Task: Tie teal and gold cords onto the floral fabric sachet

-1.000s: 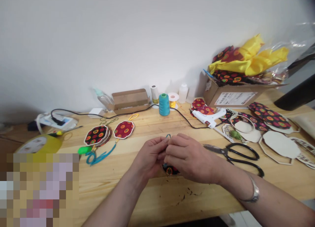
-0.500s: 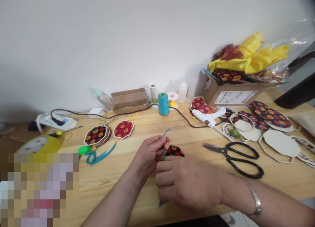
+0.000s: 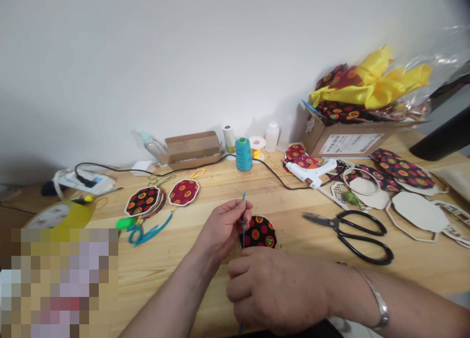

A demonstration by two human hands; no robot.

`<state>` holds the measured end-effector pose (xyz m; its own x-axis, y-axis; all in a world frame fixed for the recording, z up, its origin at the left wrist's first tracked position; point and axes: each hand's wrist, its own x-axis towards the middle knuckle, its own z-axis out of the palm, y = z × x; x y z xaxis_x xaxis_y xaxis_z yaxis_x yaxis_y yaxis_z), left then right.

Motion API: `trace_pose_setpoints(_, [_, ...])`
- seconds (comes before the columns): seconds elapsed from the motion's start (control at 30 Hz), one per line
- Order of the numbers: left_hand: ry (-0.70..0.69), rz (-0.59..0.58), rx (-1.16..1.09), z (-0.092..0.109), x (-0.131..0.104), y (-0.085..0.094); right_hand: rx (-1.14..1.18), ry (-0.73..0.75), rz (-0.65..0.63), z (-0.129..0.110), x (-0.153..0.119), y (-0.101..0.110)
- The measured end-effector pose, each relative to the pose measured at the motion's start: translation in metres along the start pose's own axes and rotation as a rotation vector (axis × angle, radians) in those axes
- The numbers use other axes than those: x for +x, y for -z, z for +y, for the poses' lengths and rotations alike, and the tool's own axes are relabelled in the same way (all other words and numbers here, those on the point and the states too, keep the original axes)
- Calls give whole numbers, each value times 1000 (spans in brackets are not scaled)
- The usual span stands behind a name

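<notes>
Left hand (image 3: 223,228) is closed in a narrow pinch on the blue cord (image 3: 243,233), whose short end sticks up just above the fingertips. From that pinch the cord runs straight down to the right hand (image 3: 277,289), which is closed on it with curled fingers; its fingertips are hidden, and a bit of cord shows below them. Just to the right of the left hand and above the right hand, a patterned patch (image 3: 261,232), black with red and orange rounds, lies on the bench (image 3: 165,279), partly covered by the left fingers and the cord.

Open-bladed scissors (image 3: 332,224) lie to the upper right of the right hand, well apart from it. Beyond the left hand stands a blue thread spool (image 3: 244,154). Up and to the left of that hand are a red ornament (image 3: 184,192) and a stack of black ornaments (image 3: 143,201). A glue gun (image 3: 310,174) lies beyond the right hand, farther right.
</notes>
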<state>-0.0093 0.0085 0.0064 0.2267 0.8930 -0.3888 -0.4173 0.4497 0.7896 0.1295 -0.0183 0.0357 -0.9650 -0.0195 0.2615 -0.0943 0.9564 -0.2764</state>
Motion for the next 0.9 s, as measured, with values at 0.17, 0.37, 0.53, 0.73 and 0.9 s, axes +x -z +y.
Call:
trace_pose_setpoints(0.17, [35,-15,-11,0,-2,0,-1,-12,-24,-1,0,-3])
trace_pose_setpoints(0.37, [25,-23,-35,3,-1,1,4,-94,-32,3,0,-7])
trace_pose_setpoints(0.53, [23,27,-18,5,-1,2,95,-420,197,13,-8,16])
trace_pose_setpoints(0.73, [-30,-29,9,6,-7,-3,-48,-905,406,47,-19,32])
trace_pose_setpoints(0.9, [-56,-147,35,6,-13,-5,-30,-985,300,70,-10,17])
